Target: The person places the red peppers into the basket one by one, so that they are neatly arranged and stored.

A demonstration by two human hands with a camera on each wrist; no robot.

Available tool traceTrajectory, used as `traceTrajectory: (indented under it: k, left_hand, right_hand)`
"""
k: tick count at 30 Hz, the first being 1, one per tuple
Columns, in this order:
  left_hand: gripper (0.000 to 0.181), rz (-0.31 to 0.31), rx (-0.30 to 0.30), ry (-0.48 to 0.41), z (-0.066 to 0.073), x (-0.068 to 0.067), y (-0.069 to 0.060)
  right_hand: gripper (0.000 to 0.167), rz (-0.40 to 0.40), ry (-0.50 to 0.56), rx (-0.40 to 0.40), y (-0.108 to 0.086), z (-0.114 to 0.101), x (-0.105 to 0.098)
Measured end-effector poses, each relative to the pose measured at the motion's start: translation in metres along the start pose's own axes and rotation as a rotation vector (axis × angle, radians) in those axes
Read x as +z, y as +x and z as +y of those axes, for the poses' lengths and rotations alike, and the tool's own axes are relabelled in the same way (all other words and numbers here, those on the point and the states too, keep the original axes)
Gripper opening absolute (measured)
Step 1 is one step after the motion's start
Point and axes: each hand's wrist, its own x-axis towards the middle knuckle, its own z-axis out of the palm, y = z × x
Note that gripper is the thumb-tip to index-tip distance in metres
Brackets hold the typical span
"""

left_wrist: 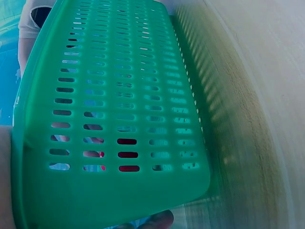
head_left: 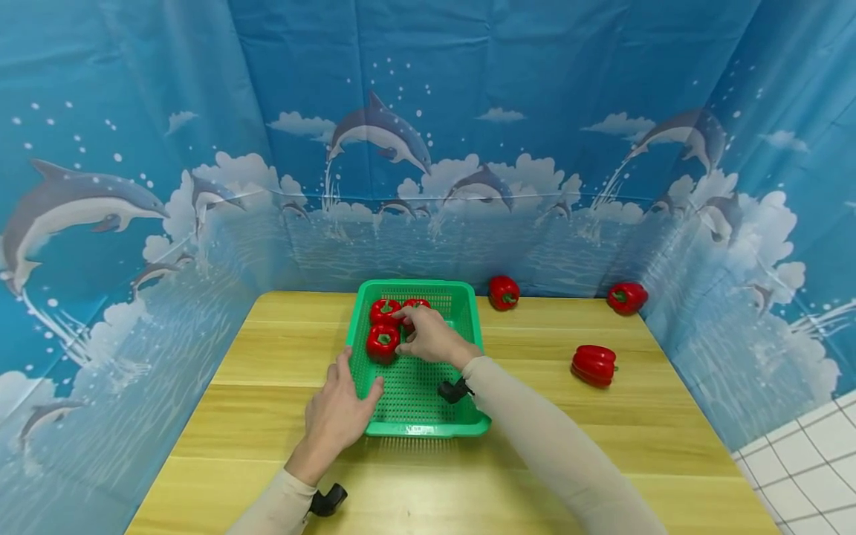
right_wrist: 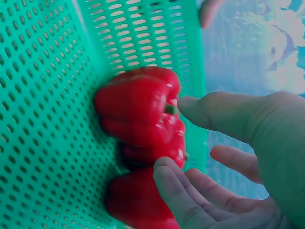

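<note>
Three red bell peppers stand close together in the left back part of a green plastic basket (head_left: 417, 431): a front one (head_left: 381, 346), one behind it (head_left: 384, 308) and one at the back right (head_left: 416, 303). My right hand (head_left: 431, 336) reaches over them, thumb and fingers spread. The right wrist view shows the thumb beside the stem of one bell pepper (right_wrist: 136, 107) and the index finger over another pepper (right_wrist: 136, 198); contact cannot be told. At the basket's left rim rests my left hand (head_left: 339, 409), fingers outside it, thumb over it.
On the wooden table (head_left: 267, 386), right of the basket, lie three more red bell peppers: by the back edge (head_left: 503, 293), in the back right corner (head_left: 627, 298) and further forward (head_left: 594, 365). A blue dolphin-print curtain (head_left: 428, 238) borders the table's back and sides.
</note>
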Motion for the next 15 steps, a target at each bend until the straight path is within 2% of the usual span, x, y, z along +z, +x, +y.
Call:
traceTrajectory:
  k: [7,15]
  left_hand:
    - [0.097,0.013,0.001,-0.007,-0.001,-0.001,0.002]
    - [0.095,0.019,0.008,-0.016,-0.002,0.003,0.000]
  right_hand:
    - [0.066,0.076,0.035,0.005,-0.008,0.002,-0.021]
    - [0.057,0.189,0.049,-0.028,-0.024,0.022,-0.050]
